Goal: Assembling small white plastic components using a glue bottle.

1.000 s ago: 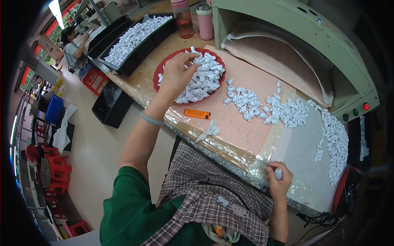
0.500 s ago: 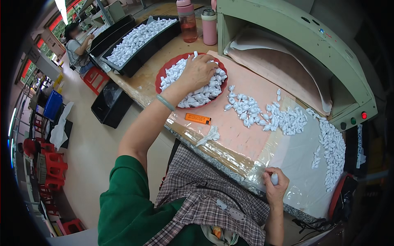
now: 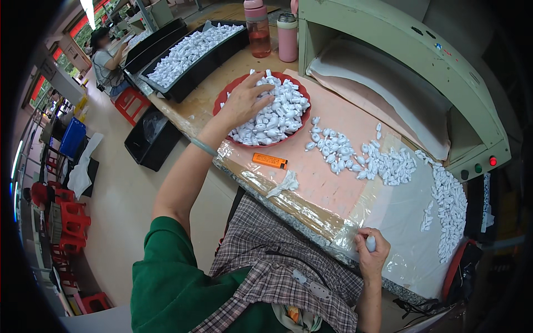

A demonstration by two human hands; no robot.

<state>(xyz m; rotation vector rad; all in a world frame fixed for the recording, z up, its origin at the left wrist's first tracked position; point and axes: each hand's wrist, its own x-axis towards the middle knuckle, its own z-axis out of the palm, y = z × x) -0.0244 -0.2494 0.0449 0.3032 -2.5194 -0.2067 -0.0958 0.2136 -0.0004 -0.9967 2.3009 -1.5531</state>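
Observation:
My left hand [image 3: 244, 105] rests over the left side of a scalloped red bowl [image 3: 307, 115], its fingers spread on a heap of small white plastic pieces [image 3: 275, 119]. It grips none of them that I can see. At the front edge of the table my right hand [image 3: 373, 256] is closed around a pale grey pen-like tool [image 3: 371, 242], of which only the rounded end shows. Loose white pieces [image 3: 336, 150] lie right of the bowl. More of them [image 3: 388, 165] spread farther right, and a dense band [image 3: 451, 202] runs down the table's right side.
A pale green curved-top machine [image 3: 400, 33] stands at the back right. An orange box cutter [image 3: 270, 161] and a crumpled tissue [image 3: 284, 184] lie near the front edge. Black trays [image 3: 183, 91], a pink bottle [image 3: 259, 33] and a pink flask [image 3: 287, 41] stand behind. Another person [image 3: 108, 64] sits far left.
My left hand has moved left across the bowl and its fingers have spread, uncovering more white pieces. My right hand stays in place with the pen-like tool.

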